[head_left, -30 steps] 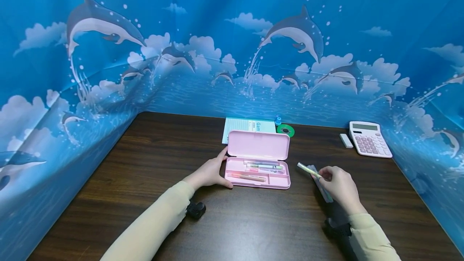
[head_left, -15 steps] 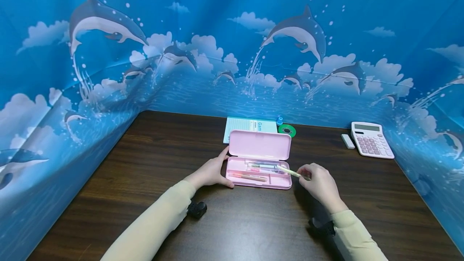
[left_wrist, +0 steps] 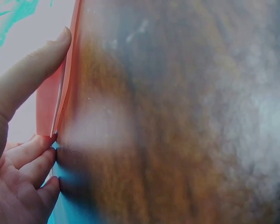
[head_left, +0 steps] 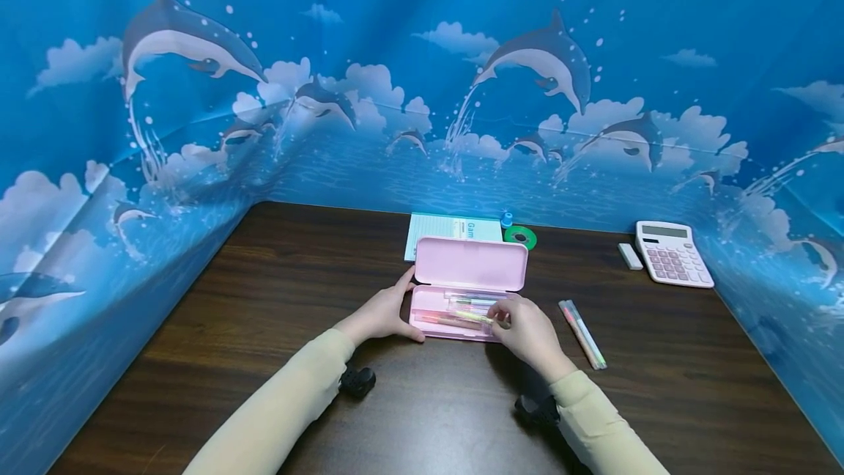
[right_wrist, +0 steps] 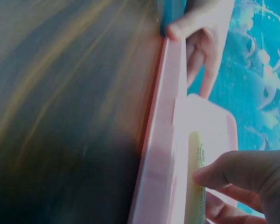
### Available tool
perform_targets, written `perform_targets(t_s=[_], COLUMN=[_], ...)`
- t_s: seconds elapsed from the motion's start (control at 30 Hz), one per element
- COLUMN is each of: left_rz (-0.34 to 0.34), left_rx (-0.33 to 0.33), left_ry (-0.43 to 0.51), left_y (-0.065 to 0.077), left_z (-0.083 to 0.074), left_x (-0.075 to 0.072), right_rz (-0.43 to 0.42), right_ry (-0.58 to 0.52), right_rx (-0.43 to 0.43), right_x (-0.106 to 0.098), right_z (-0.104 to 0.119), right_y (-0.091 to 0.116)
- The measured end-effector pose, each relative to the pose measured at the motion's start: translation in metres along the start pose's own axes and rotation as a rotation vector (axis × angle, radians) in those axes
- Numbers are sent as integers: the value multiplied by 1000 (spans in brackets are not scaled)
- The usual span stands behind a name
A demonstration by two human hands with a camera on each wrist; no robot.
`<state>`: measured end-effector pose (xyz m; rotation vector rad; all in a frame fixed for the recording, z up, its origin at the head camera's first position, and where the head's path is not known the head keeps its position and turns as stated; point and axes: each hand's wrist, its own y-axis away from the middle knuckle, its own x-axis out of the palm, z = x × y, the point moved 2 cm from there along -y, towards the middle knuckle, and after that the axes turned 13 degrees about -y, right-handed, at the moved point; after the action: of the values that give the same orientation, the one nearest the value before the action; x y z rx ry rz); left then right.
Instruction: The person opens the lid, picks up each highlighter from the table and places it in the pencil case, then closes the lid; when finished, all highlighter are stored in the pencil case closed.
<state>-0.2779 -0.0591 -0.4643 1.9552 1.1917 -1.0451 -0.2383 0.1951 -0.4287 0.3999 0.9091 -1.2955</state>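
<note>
Glare patches the dark tabletop (head_left: 422,416), which blurs in both wrist views.

- Left hand (left_wrist: 18,175) holding a straight-edged, pinkish-red plastic case (left_wrist: 47,107), thumb against its edge, bent fingers touching its lower end.
- Brown wood-grained surface (left_wrist: 149,126), blurred, with pale glare at right.
- White-and-turquoise backdrop (left_wrist: 11,21), upper left.

calculator (head_left: 674,255) | white block (head_left: 630,256) beside it | green tape (head_left: 511,234) | notebook (head_left: 431,228) | dolphin backdrop (head_left: 395,20)
</note>
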Motion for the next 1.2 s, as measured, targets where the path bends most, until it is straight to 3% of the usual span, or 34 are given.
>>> perform_targets(t_s=[0.23,0.43,0.8,1.07,1.2], left_rz=[9,21,9,9,9], left_rx=[-1,-16,-14,-6,1], left_ry=[-10,-18,-11,-13,-12], left_y=[-1,0,1,1,0], left_z=[1,1,-1,-1,0], left_x=[0,-1,-3,-2,-1], right_rz=[33,41,51,77,66], right_ry=[-15,-38,-54,-92,-105], right_rx=[-8,-70,-80,-152,-132], right_x=[16,27,23,28,27], right_z=[13,17,13,16,18], right_y=[-7,-10,-9,-9,-9])
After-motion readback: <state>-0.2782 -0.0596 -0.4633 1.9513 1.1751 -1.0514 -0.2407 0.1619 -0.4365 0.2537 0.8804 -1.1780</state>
